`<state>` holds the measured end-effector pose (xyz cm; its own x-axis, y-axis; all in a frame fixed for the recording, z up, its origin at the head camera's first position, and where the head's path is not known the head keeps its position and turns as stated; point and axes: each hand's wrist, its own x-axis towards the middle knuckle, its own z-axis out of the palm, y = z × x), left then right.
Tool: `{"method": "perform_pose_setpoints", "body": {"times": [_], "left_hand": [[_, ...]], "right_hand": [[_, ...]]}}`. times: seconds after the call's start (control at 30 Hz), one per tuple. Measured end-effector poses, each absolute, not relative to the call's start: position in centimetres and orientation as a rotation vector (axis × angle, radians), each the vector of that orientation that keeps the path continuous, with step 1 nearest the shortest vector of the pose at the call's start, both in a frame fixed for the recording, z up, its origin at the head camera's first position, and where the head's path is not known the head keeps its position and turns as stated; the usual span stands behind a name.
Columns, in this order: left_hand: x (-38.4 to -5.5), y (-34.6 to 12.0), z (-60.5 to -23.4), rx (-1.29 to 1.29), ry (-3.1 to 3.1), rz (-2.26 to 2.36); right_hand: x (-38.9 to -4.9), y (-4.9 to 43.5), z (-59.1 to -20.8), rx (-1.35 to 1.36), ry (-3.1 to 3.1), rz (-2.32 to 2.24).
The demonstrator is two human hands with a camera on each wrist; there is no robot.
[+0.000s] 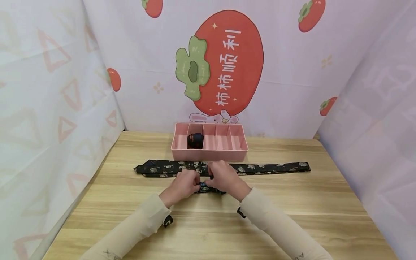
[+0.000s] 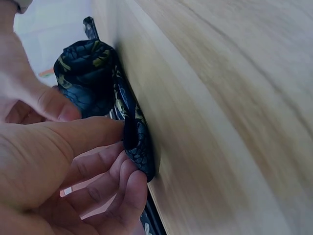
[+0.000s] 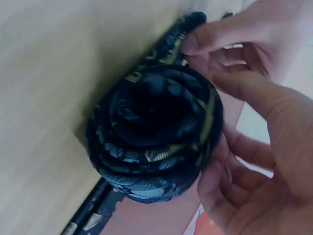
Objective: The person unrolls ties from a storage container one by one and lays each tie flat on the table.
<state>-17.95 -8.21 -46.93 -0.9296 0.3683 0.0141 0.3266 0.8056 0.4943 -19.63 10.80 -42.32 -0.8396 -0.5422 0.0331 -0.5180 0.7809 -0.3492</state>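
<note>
A dark floral necktie [image 1: 204, 188], partly rolled up, lies on the wooden table between the two hands. In the left wrist view, the left hand [image 2: 73, 166] pinches the tie's short flat end [image 2: 139, 147] between thumb and fingers, close to the tabletop. The right hand [image 3: 274, 147] holds the rolled part [image 3: 156, 132] from the side, its thumb and fingers curved along the coil. Beyond both hands, a second dark floral necktie [image 1: 266, 168] stretches flat across the table; the right hand overlaps its middle in the head view.
A pink divided box [image 1: 211, 155] stands behind the flat tie. One rolled dark tie [image 1: 195, 141] sits in its second compartment from the left. Printed cloth walls [image 1: 279, 90] rise at the table's back and both sides. Small dark pieces [image 1: 167, 221] show beside the sleeve cuffs.
</note>
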Motion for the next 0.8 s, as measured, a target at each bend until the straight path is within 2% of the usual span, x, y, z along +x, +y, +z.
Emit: {"method": "perform_pose_setpoints", "body": {"times": [0.3,0.8], "left_hand": [[-17.9,-9.1,-46.9,0.540,2.915,0.806],[-17.6,-9.1,-46.3,0.529,2.869,0.865]], "right_hand": [[-18.5,11.9,-42.3,-0.645,3.015,-0.510],[-17.8,17.0,-41.6,-0.474,2.986,-0.761]]}}
